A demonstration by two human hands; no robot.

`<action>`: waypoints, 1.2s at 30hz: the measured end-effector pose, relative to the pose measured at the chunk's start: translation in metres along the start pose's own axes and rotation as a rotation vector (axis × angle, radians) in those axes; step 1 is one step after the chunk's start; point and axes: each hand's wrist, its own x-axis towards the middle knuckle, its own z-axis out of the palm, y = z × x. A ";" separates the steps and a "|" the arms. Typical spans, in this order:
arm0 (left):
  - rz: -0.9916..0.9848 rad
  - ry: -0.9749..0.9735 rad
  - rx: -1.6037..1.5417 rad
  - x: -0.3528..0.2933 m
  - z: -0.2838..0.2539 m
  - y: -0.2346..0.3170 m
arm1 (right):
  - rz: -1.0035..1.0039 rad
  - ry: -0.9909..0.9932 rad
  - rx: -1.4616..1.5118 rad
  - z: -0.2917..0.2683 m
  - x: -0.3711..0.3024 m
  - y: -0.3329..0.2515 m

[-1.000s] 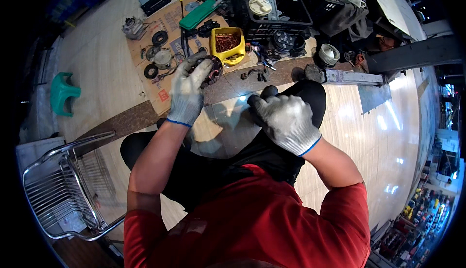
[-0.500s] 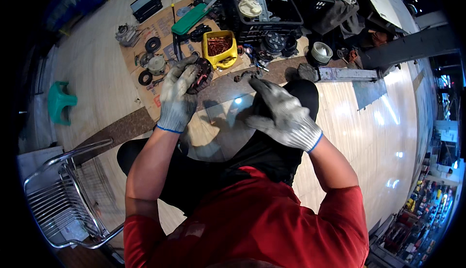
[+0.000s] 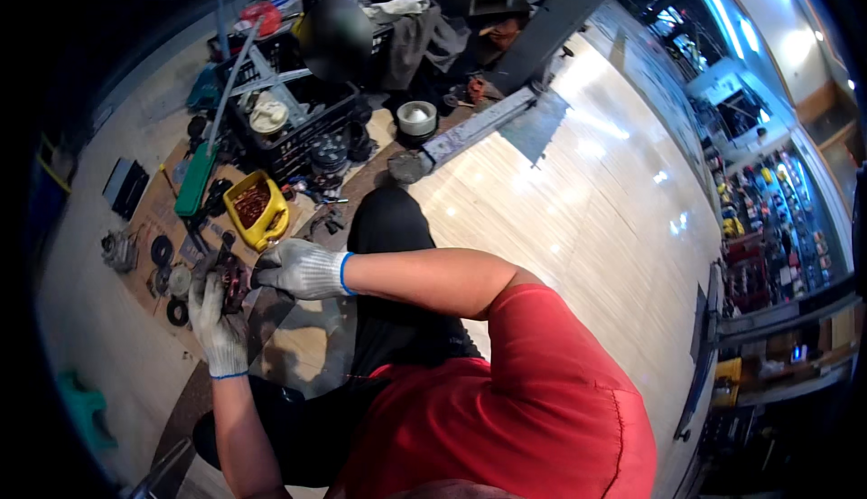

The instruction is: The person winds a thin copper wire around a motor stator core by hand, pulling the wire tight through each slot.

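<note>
My left hand (image 3: 213, 311), in a grey-white knit glove with a blue cuff, is closed around a stator (image 3: 237, 284), a dark ring with reddish copper windings. My right hand (image 3: 305, 270), gloved the same way, is at the stator's right side with its fingers curled in. Its fingertips look dark, and what they pinch, if anything, is hidden. Just beyond both hands lies a cut-open yellow jug (image 3: 278, 221) holding reddish copper scraps (image 3: 250, 203).
Cardboard (image 3: 144, 269) with black rings and motor parts lies to the left. Beyond stand a green-handled tool (image 3: 194, 180), a black crate (image 3: 287, 151) and a white round fan wheel (image 3: 416, 118). A grey metal beam (image 3: 479, 127) rests on the tiled floor. A green stool (image 3: 83, 409) is at far left.
My right hand has gone from open above my knee to the stator, its fingers now curled. The left hand still holds the stator. The view has swung to the right.
</note>
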 end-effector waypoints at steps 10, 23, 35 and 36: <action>-0.023 -0.022 -0.221 0.015 -0.015 -0.004 | -0.395 0.339 -0.943 -0.090 -0.102 0.109; -0.061 -0.073 -0.143 0.012 -0.038 0.002 | 0.462 0.482 -0.914 -0.173 -0.257 0.300; -0.074 -0.134 -0.240 0.012 -0.022 -0.005 | 0.777 0.342 -0.945 -0.149 -0.314 0.370; -0.060 -0.108 -0.223 0.006 -0.022 0.004 | 0.857 0.255 -0.972 -0.152 -0.301 0.359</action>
